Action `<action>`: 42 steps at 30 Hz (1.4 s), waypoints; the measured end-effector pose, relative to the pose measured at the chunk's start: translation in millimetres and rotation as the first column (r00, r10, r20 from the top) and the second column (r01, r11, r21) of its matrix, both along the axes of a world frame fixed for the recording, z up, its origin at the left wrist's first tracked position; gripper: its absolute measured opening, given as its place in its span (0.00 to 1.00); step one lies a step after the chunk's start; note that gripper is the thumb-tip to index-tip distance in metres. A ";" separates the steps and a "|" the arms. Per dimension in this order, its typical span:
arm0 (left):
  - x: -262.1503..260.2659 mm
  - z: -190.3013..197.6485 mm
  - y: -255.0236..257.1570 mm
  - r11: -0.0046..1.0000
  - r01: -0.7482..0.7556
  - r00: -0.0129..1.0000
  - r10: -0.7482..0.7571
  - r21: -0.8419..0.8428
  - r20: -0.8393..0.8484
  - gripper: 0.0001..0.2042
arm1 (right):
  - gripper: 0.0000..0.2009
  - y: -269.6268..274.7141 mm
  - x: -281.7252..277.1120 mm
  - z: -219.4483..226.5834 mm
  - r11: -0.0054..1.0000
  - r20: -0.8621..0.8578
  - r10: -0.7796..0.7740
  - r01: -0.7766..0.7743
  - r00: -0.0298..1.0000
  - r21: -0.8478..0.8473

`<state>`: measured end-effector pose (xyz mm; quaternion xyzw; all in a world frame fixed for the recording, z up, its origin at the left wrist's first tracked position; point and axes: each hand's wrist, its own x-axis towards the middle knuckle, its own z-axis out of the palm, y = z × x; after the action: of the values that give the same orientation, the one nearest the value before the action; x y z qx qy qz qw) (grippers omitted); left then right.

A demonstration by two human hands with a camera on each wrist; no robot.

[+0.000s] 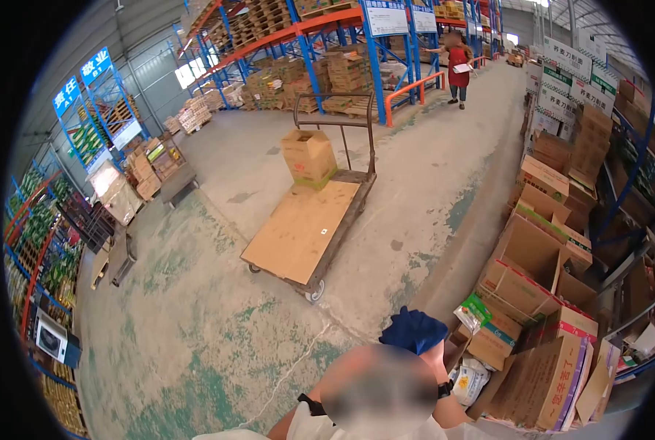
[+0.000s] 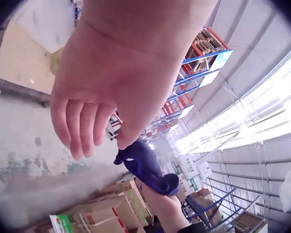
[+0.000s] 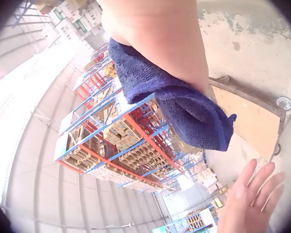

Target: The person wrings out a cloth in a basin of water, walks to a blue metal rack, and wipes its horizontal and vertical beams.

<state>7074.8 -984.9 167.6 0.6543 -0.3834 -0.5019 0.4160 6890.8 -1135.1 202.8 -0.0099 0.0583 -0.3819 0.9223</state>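
A dark blue cloth [image 1: 414, 331] bunches around my right hand [image 3: 160, 36], which grips it and whose fingers are hidden under its folds. In the right wrist view the cloth [image 3: 184, 107] hangs in a loose flap. My left hand [image 2: 102, 92] holds nothing; its fingers [image 2: 73, 126] extend loosely, apart from the cloth [image 2: 148, 167]. The right wrist view also shows this left hand [image 3: 252, 201] with fingers spread. A blurred patch hides most of it in the head view.
Ahead stands a flatbed trolley [image 1: 302, 227] carrying a cardboard box [image 1: 309, 158] near its handle. Open cartons [image 1: 525, 268] and a green packet [image 1: 473, 314] line the right side. A person in a red apron [image 1: 458, 67] stands farther back, by the tall pallet racks [image 1: 305, 51].
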 end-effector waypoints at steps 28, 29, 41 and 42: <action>267.1 -31.0 -754.2 0.850 0.509 0.856 -0.517 -0.133 -0.028 0.08 | 0.19 -633.4 186.2 -16.9 0.872 -0.245 -0.490 0.473 0.837 -0.126; 268.3 -32.6 -784.1 0.854 0.508 0.859 -0.512 -0.112 -0.013 0.08 | 0.19 -664.3 177.9 -32.6 0.871 -0.235 -0.489 0.452 0.840 -0.193; 348.3 -48.7 -1101.0 0.954 0.300 0.948 -0.296 -0.010 0.118 0.12 | 0.14 -1094.0 243.5 -19.9 0.943 -0.218 -0.332 0.322 0.918 -0.083; 356.9 -55.4 -1125.3 0.963 0.269 0.957 -0.266 -0.012 0.119 0.13 | 0.15 -1124.1 254.6 -22.2 0.951 -0.209 -0.308 0.301 0.928 -0.067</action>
<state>7431.7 -2110.2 112.2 0.6185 -0.4989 -0.5092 0.3304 7145.4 -2259.2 180.5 -0.0580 0.1527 -0.5179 0.8397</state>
